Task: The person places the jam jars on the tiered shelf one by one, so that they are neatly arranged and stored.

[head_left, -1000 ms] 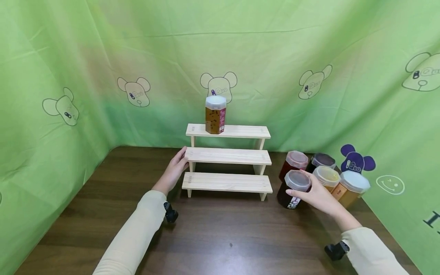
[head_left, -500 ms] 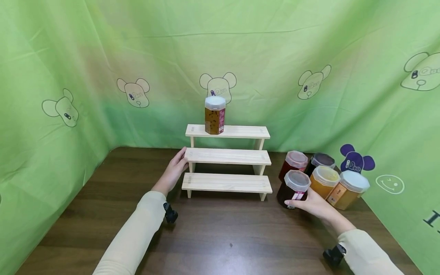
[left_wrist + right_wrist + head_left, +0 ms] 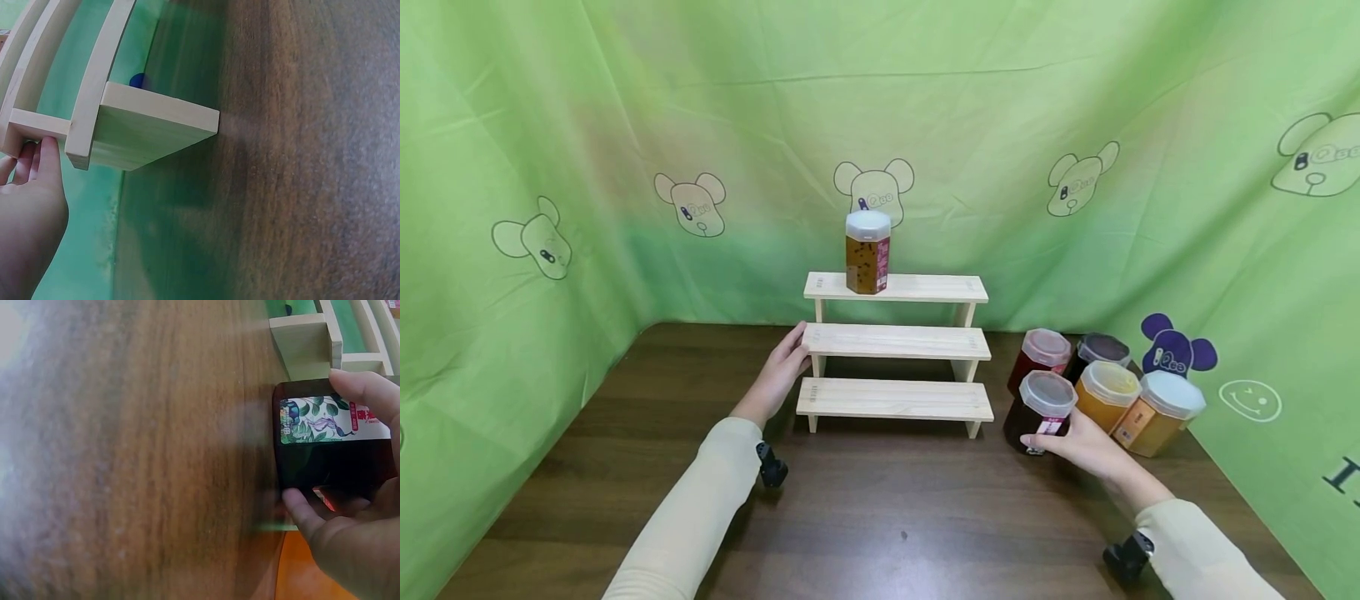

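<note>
A three-step wooden display stand stands mid-table in the head view. My left hand grips its left end at the middle step; in the left wrist view the thumb presses the pale side board, and the other fingertips are partly hidden. Over at the right, my right hand holds a dark, clear-lidded jar upright around its lower body. The right wrist view shows thumb and fingers on either side of the dark jar and its leafy label. A brown speckled jar sits on the top step.
Close behind the held jar are a red jar, a dark purple-lidded jar, a yellow jar and an amber white-lidded jar. Green printed cloth walls the back and sides of the brown table.
My right hand has lowered from near the lid to the lower body of the dark jar, which has turned slightly, its label shifting right. The left hand stays on the stand.
</note>
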Demonstrator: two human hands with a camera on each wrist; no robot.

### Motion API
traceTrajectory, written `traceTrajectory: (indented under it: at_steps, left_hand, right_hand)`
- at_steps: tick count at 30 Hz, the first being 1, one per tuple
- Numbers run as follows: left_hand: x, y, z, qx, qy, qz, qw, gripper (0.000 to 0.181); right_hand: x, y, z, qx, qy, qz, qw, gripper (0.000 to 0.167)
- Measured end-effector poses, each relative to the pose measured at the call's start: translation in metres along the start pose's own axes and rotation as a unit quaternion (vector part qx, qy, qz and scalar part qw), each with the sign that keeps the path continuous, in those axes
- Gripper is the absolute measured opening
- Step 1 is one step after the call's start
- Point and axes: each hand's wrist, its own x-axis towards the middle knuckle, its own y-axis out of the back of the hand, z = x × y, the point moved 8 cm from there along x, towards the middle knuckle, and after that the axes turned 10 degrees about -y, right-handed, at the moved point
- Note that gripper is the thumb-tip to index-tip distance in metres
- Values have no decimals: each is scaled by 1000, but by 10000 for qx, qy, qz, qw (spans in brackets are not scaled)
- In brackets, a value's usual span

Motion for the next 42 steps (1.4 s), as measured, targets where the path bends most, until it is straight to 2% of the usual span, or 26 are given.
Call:
traceTrajectory:
  at_steps: [11, 23, 27, 31, 42]
  left_hand:
    - [0, -1, 1, 49, 28, -47, 10000, 55]
    - [0, 0, -1, 42, 48, -89, 9999, 56]
    - [0, 0, 0, 44, 33, -68, 10000, 55]
    - [0, 0, -1, 38, 27, -67, 10000, 55]
    - [0, -1, 0, 78, -27, -85, 9999, 56]
  right_hand:
    - [-1, 1, -4, -15, 144, 136, 9998, 74]
    - [-6, 11, -21, -173, 210, 529, 9982, 79]
    - [-7, 18, -28, -64, 250, 633, 9977, 82]
    - [-8, 24, -35, 281, 291, 624, 9972, 89]
    - [-8, 37, -55, 337, 208, 830, 9958, 86]
